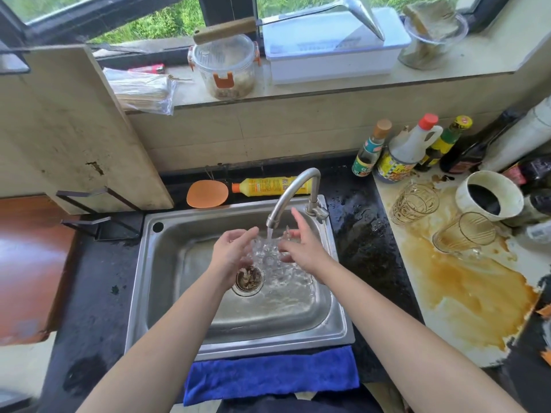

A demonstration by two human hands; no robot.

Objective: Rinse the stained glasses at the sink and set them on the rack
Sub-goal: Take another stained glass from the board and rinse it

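Our left hand (pixel 235 251) cupping a glass (pixel 268 253) under the tap (pixel 295 186), our right hand (pixel 301 248) spread against it, over the sink (pixel 167 263)

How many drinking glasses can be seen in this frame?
3. One glass is held under the tap; a patterned glass stands on the stained counter at right; a tilted glass lies nearer. Others may hide behind the bottles.

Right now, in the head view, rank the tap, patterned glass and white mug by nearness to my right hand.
1. tap, just above the right hand.
2. patterned glass, on the counter to its right.
3. white mug, farther right still.
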